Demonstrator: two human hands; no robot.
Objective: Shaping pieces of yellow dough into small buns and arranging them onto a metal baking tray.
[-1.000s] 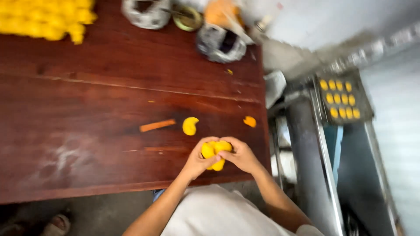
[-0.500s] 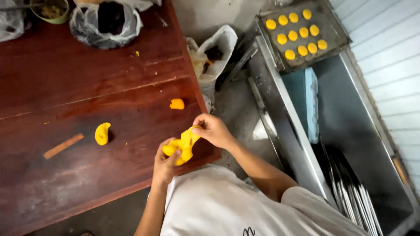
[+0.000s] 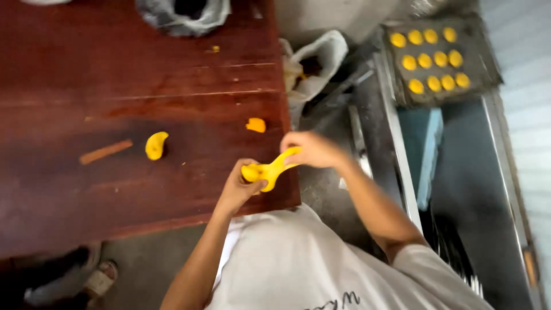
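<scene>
- Where your hands were bunched together, your left hand and right hand have drawn apart, fingers clamped on the stretched yellow dough above the surface edge.
- A dough crescent, orange stick and small orange piece lie nearby; filled tray sits well right.

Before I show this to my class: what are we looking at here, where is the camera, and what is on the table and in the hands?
The camera sits on a person's head and looks down, so you see their own arms. The left hand and right hand stretch a piece of yellow dough between them, over the edge of a dark red wooden table. On the table lie a curved yellow dough piece, a small orange lump and a thin brown stick. To the right stands a dark tray of round yellow pieces.
</scene>
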